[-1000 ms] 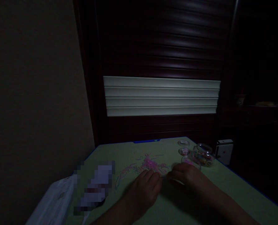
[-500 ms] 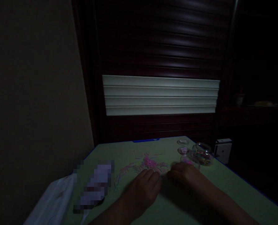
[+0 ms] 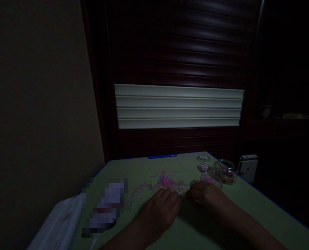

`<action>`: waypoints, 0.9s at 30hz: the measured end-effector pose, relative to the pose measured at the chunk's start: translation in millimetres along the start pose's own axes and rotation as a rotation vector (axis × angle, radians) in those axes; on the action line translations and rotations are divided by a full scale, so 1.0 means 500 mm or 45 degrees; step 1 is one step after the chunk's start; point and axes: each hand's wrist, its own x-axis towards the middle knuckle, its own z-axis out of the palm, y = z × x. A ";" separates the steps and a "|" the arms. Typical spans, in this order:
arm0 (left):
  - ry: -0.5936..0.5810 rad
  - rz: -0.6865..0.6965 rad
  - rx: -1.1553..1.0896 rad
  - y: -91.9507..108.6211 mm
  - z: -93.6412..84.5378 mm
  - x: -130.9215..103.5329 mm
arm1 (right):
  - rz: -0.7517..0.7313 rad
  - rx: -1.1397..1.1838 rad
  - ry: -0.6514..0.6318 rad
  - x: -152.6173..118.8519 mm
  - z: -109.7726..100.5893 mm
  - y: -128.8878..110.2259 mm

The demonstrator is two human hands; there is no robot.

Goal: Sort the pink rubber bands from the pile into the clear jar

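Observation:
My left hand point(image 3: 163, 211) is closed, its fingers curled downward just in front of a loose pile of pink and pastel strands that look like small elastic bands point(image 3: 167, 181). To its right, across a narrow gap, my right hand point(image 3: 206, 193) is closed too, with thumb and fingertips pressed together. Whatever the fingertips pinch is hidden or too dark to name. A clear round dish with pink bits in it point(image 3: 209, 178) stands right behind my right hand, which partly covers it. A thin trail of bands curves from the pile toward the left.
On the right stands a clear jar point(image 3: 225, 170) of multicoloured bands, beside two small round lids or dishes point(image 3: 203, 158). At left lie a pixelated device point(image 3: 106, 208) with a cable and a pale box point(image 3: 58, 222). The green tabletop point(image 3: 211, 229) has a blue edge; a slatted door rises behind.
My hands stay almost in place, with only slight finger movement. The thin pale streak between them shows less now. The bands and containers look the same.

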 end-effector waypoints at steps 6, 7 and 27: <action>0.000 0.018 0.016 0.000 -0.001 0.002 | -0.003 0.007 0.050 0.000 0.008 0.003; 0.007 0.020 0.015 0.000 -0.003 0.003 | 0.005 0.011 0.057 -0.001 0.007 0.002; 0.001 0.004 0.026 -0.002 0.000 -0.002 | 0.440 -0.500 0.144 -0.025 -0.050 0.067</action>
